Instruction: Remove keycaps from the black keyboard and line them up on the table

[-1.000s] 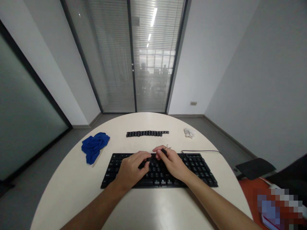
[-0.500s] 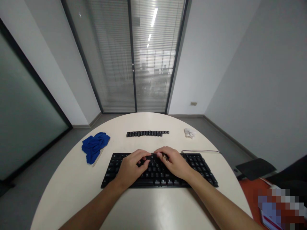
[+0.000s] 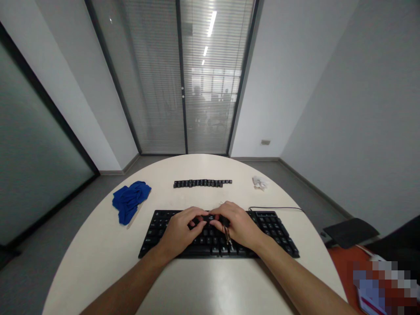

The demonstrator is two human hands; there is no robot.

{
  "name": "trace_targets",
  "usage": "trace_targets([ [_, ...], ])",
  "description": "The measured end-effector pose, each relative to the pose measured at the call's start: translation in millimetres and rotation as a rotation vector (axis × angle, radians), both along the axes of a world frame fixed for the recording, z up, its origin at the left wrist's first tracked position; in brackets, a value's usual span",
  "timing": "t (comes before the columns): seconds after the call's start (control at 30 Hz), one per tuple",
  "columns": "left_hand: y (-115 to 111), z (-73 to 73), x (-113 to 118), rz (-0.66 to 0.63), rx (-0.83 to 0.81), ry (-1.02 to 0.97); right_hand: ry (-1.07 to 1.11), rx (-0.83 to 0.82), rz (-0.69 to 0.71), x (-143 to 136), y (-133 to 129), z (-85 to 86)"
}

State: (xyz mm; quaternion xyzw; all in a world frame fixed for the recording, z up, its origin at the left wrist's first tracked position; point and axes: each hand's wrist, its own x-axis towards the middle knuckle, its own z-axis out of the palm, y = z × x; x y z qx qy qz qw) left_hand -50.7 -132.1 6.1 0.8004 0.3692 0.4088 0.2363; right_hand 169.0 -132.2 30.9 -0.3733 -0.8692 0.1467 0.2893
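A black keyboard (image 3: 200, 250) lies across the table under both my hands. My left hand (image 3: 180, 227) is over its left-middle keys, fingers curled and thumb near the index fingertip; what they pinch, if anything, is too dark to make out. My right hand (image 3: 238, 223) is just right of it, its fingertips almost meeting those of the left. It is closed around a slim metal tool with thin prongs (image 3: 227, 235) pointing down over the keys; most of the tool is hidden in the palm. Beyond the keyboard, loose black keycaps (image 3: 198, 183) stand in two rows.
A crumpled blue cloth (image 3: 131, 199) lies at the left with a thin light stick (image 3: 135, 216) beside it. A crumpled white tissue (image 3: 260, 183) is at the back right. The keyboard cable (image 3: 275, 207) runs off the right edge of the round white table (image 3: 210, 284).
The metal tool in my right hand has turned, and its prongs now stick out below the fingers. The right fingertips have moved slightly left and down, closer to the left hand.
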Motion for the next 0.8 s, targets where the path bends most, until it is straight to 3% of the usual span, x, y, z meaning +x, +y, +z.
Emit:
trace_targets([
  [0.17,0.2,-4.7,-0.7,0.089,0.025,0.092,-0.081,0.061,-0.115,12.0,9.9,-0.6],
  [0.4,-5.4,0.8,0.6,-0.027,0.112,0.334,-0.398,0.038,-0.515,53.9,50.6,-0.4],
  [0.53,-5.1,1.6,0.5,-0.022,0.111,0.333,-0.563,-0.053,-0.582,57.7,74.4,-1.7],
  [0.8,-4.4,0.8,1.6,-0.023,0.114,0.334,-0.543,-0.084,-0.664,49.2,102.5,-11.6],
])
